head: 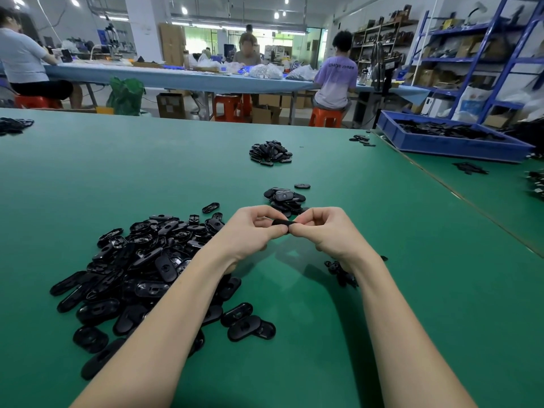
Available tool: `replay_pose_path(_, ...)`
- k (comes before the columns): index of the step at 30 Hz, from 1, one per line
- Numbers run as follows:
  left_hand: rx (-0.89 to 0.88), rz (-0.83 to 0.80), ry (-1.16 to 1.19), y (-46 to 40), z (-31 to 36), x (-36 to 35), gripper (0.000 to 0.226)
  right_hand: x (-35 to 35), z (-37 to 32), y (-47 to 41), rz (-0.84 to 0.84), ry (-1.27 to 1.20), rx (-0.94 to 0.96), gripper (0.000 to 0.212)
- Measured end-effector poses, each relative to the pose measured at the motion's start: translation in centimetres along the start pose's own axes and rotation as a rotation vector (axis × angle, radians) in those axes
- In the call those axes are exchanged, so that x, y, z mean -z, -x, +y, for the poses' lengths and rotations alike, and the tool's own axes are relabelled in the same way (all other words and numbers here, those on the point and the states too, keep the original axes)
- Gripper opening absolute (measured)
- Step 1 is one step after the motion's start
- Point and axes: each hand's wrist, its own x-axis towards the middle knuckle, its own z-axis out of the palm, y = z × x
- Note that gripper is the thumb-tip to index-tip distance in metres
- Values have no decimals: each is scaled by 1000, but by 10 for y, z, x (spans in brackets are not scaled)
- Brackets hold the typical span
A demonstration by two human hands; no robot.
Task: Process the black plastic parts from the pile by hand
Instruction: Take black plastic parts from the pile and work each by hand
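The small black plastic part [282, 222] pinched between the 2 hands is mostly covered by fingers; its shape cannot be told. The left forearm hides the near side of the large pile of black oval plastic parts [141, 260]. The right wrist covers most of a small cluster of black pieces [338, 269]. A dark heap at the green counter's [382, 304] left edge [13, 125] is cut off. The contents of the blue plastic crate [450, 142] are too blurred to identify.
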Motion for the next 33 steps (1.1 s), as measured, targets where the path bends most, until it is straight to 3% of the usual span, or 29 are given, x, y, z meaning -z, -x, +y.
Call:
replay_pose_path(7, 60, -41, 137, 0, 4, 2, 8, 4, -1, 0, -44, -87, -69, 10)
replay_pose_path(10, 53, -19, 80, 0, 4, 1, 10, 3, -2, 1, -42, -45, -95, 12)
replay_pose_path(33, 94, -29, 227, -2, 0, 0, 13, -3, 3, -3, -26, -10, -21, 15)
